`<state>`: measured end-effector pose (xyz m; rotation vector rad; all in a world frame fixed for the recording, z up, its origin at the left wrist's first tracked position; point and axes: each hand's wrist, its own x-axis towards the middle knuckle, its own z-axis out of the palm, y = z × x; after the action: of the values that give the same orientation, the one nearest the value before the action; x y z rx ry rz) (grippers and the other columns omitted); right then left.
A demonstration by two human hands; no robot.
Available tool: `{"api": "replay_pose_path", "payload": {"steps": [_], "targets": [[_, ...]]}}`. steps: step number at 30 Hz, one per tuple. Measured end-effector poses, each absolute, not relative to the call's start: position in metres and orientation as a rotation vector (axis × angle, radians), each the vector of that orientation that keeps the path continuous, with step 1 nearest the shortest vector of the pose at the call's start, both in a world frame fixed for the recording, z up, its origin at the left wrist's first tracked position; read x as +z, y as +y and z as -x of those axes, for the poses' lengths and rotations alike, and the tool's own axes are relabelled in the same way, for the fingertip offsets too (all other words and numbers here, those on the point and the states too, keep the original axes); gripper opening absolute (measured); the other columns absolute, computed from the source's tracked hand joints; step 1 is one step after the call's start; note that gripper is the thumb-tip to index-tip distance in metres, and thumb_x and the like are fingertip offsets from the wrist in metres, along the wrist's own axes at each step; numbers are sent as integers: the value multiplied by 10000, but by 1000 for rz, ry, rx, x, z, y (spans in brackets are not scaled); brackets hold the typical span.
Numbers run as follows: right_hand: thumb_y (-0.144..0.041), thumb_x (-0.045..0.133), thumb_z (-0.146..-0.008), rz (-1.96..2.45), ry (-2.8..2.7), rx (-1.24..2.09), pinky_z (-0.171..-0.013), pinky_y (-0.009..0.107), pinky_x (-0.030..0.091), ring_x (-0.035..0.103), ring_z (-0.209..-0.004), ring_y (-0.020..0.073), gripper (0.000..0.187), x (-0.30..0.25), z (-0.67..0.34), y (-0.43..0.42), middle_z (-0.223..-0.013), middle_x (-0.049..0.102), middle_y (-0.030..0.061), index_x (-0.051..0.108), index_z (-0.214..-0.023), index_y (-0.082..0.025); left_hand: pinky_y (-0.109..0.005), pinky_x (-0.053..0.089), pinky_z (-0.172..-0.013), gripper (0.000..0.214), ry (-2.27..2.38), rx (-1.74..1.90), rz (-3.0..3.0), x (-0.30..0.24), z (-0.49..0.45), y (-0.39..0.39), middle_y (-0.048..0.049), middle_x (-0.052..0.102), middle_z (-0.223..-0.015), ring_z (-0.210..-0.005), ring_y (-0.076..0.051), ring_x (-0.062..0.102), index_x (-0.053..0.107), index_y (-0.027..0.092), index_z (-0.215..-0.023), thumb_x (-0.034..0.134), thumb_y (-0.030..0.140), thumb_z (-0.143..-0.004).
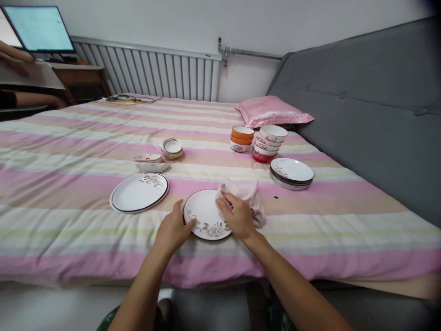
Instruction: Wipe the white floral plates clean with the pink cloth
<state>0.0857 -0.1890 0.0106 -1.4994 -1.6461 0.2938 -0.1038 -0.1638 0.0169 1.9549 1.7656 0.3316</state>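
A small white plate with a flower pattern [204, 212] lies on the striped bed near its front edge. My left hand [175, 228] grips the plate's left rim, thumb on top. My right hand [237, 214] presses a pale pink cloth [251, 193] against the plate's right side, fingers closed on the cloth. A larger white plate with a dark rim [139, 193] lies to the left of them.
A stack of plates [292, 173] sits to the right, with two stacks of bowls [259, 140] behind it. Small dishes [172, 148] and a white dish [150, 162] sit mid-bed. A pink pillow [272, 110] lies by the grey headboard. Another person's arm [14, 56] is at a desk, far left.
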Motion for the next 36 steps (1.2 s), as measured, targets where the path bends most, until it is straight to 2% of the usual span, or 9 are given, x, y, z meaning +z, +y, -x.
{"api": "replay_pose_path", "payload": {"steps": [2,5,8,12,14,25,30,33,36], "targets": [[-344,458,-891,1323,-1855,388,-667,222,413,611,-751,142,252,10,-74,-197,-867,693,41,651,-864,-185,-281,413,-640,640,1733,355,-1964,16,107,-164,-84,647,-872,-809,-239,616,332,106,-1324,525,339,-761],[-318,440,-908,1178,-2075,476,-712,227,426,614,-781,133,266,9,-67,-206,-842,693,23,664,-830,-199,-275,415,-649,606,1677,398,-1992,14,113,-165,-67,647,-836,-783,-225,618,358,112,-1300,527,317,-756],[-289,385,-931,1256,-2027,415,-752,250,432,610,-796,138,316,8,-69,-206,-817,687,25,667,-822,-196,-268,410,-635,561,1633,408,-1995,14,117,-166,-42,640,-771,-751,-217,617,396,137,-1275,528,314,-759],[-250,481,-878,1397,-1948,267,-832,300,428,591,-908,175,196,2,-71,-199,-930,681,51,646,-962,-187,-253,394,-605,476,1624,395,-1995,14,119,-166,-26,639,-733,-726,-203,613,457,172,-1231,521,287,-774],[-234,504,-860,1420,-1992,249,-864,305,422,578,-972,183,210,-2,-69,-198,-1003,669,61,630,-1019,-182,-252,389,-601,456,1643,387,-2000,15,119,-167,-32,645,-745,-716,-199,611,469,174,-1222,516,271,-778],[-262,429,-908,1442,-2000,325,-701,235,425,641,-785,149,230,11,-68,-210,-853,703,16,654,-931,-221,-276,411,-690,412,1704,326,-2031,17,115,-167,-74,668,-820,-800,-223,625,478,168,-1222,466,273,-823],[-214,469,-883,1292,-2061,489,-634,224,431,642,-713,131,201,16,-66,-222,-846,715,-4,664,-931,-223,-291,417,-691,424,1739,323,-2031,20,111,-170,-105,676,-874,-837,-244,636,491,174,-1202,391,420,-871],[-209,520,-853,1179,-1947,479,-590,213,445,622,-643,108,158,21,-65,-229,-814,713,-12,667,-909,-222,-299,414,-694,510,1787,275,-2063,23,107,-173,-126,670,-965,-893,-269,629,471,177,-1221,472,487,-817],[-223,540,-840,1109,-1753,348,-569,215,466,611,-615,104,130,31,-69,-230,-778,699,1,657,-895,-213,-311,411,-728,593,1823,230,-2084,23,104,-175,-136,652,-1056,-973,-287,606,441,179,-1254,570,472,-754]]}}
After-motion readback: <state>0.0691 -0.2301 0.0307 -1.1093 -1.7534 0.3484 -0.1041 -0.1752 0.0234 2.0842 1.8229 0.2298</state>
